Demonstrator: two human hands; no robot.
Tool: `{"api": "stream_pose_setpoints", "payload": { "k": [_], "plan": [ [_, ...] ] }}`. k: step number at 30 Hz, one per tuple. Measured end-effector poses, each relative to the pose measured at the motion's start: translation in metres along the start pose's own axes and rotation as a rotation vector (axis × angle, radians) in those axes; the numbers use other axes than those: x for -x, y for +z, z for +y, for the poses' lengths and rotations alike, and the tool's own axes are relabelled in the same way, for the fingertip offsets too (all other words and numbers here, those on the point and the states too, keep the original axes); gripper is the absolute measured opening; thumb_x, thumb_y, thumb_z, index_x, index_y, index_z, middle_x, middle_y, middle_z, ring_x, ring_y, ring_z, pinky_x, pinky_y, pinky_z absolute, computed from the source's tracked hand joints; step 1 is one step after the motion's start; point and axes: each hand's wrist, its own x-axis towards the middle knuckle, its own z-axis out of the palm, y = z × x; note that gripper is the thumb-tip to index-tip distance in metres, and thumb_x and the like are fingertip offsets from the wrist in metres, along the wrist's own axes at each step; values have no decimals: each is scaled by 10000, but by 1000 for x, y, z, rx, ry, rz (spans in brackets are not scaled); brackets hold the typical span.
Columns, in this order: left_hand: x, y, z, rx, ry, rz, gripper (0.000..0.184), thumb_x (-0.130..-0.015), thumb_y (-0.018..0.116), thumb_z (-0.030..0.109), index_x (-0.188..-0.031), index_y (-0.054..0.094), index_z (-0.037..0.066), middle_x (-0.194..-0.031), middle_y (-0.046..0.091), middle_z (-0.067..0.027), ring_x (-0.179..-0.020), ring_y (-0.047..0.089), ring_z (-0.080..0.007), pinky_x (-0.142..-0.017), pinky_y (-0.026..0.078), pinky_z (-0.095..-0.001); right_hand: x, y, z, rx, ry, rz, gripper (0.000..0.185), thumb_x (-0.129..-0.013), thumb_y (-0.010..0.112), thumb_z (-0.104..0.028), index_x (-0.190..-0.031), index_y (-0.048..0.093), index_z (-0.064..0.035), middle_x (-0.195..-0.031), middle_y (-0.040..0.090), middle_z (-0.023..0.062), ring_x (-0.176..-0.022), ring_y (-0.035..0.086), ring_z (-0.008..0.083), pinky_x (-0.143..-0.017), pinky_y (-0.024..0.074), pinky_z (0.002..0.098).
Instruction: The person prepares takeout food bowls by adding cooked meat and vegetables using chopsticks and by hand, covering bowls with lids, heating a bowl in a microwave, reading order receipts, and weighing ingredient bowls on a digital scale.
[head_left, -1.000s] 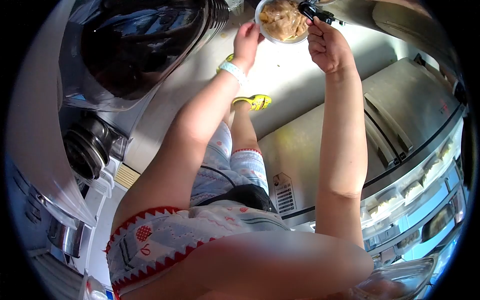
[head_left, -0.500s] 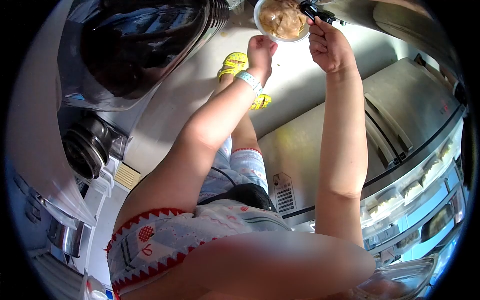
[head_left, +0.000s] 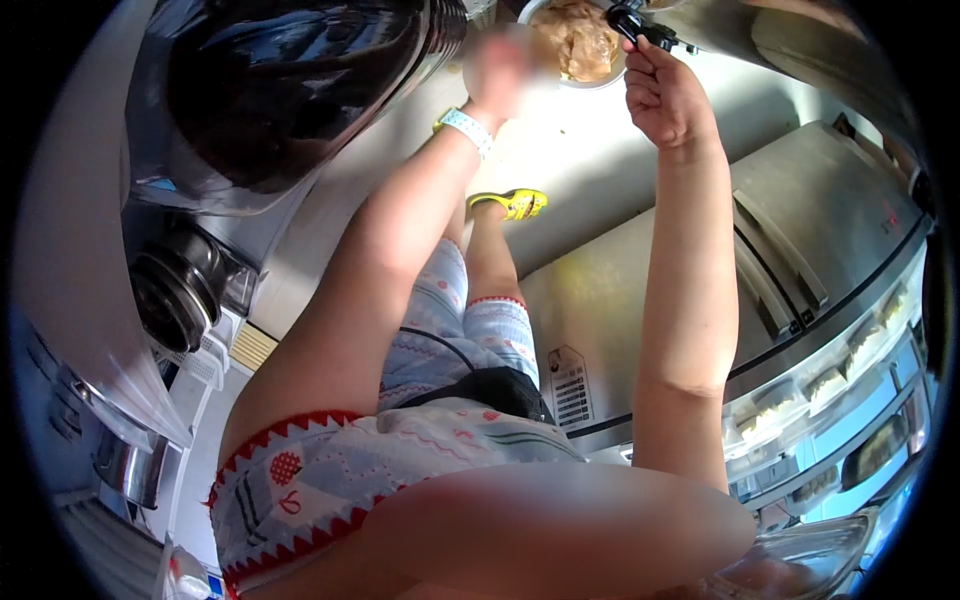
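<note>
At the top of the view, a white-rimmed bowl (head_left: pixel 585 84) holds pale brownish pieces that look like raw meat (head_left: pixel 578 38). My right hand (head_left: pixel 667 100) is just right of the bowl, its fingers closed on a glossy black handle-like thing (head_left: pixel 640 28). What that black piece belongs to is not clear. My left hand (head_left: pixel 500 72), with a pale patterned band (head_left: pixel 467 131) on its wrist, is raised just left of the bowl. It is smeared, so its fingers cannot be made out.
A large dark glossy appliance (head_left: pixel 290 90) fills the upper left. On the right lies a steel-fronted refrigerator (head_left: pixel 620 290) with long handles. Dark pans (head_left: pixel 175 300) are stacked at the left. My yellow shoe (head_left: pixel 522 204) stands on the pale floor (head_left: pixel 590 140).
My left hand has moved up and left, away from the bowl's near edge. The right hand keeps its hold on the black piece, nearly in place. One shoe is now mostly hidden behind the left wrist.
</note>
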Motion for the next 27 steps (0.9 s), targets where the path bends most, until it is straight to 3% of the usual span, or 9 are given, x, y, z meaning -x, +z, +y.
{"api": "stream_pose_setpoints", "payload": {
  "k": [5,7,10,12,14,18,22,24,27],
  "plan": [
    [35,32,-5,549,-240,177,108,-904,512,57,-996,485,8,-951,539,-97,-851,575,-195,-794,542,-324,2,4,-1,-10,1,21,232,-967,448,-191,-886,541,6,-581,374,-59,-434,247,19,-351,194,156],
    [39,44,-18,282,-177,161,136,-888,536,43,-1010,480,20,-945,537,-92,-843,576,-199,-818,527,-323,1,2,0,1,-6,30,233,-967,448,-193,-884,539,5,-583,378,-57,-432,248,19,-350,195,155],
    [53,47,-3,266,-307,140,152,-895,530,66,-1030,483,16,-964,551,-89,-862,576,-189,-819,514,-313,-1,-1,0,-6,-6,-13,237,-968,447,-197,-886,539,6,-588,387,-54,-433,252,19,-350,199,156],
    [54,32,12,497,-486,140,174,-908,512,105,-1054,492,11,-988,567,-97,-881,577,-185,-808,512,-295,-1,-2,-1,-33,23,-13,239,-969,445,-197,-890,541,8,-589,393,-52,-435,256,18,-352,201,156],
    [46,20,26,252,-159,39,197,-917,511,134,-1062,509,-1,-990,577,-98,-877,584,-177,-794,514,-276,-1,-1,-1,-20,14,-6,240,-969,444,-197,-894,542,9,-589,391,-54,-435,255,18,-352,201,156],
    [24,8,46,248,-272,69,202,-927,531,151,-1042,507,-13,-980,574,-83,-845,593,-172,-805,520,-287,0,1,1,17,-24,21,245,-972,443,-203,-905,545,10,-588,387,-62,-434,246,18,-354,198,155],
    [25,13,38,485,-373,90,154,-919,532,115,-1013,516,-5,-965,574,-91,-854,594,-181,-818,529,-306,-1,0,1,17,-6,23,249,-974,440,-208,-914,546,10,-589,385,-66,-435,241,16,-356,197,154],
    [33,22,7,322,-112,96,143,-915,529,100,-1019,514,2,-953,571,-87,-858,593,-189,-823,533,-325,-1,-1,1,-6,6,3,245,-974,441,-208,-918,545,7,-586,375,-69,-434,240,14,-355,198,153],
    [47,42,-10,267,-103,115,110,-899,534,56,-1002,504,29,-973,574,-86,-883,588,-184,-839,521,-313,-1,0,1,-7,4,-4,242,-974,442,-207,-922,544,6,-581,361,-71,-431,239,14,-352,197,153]
  ]
}}
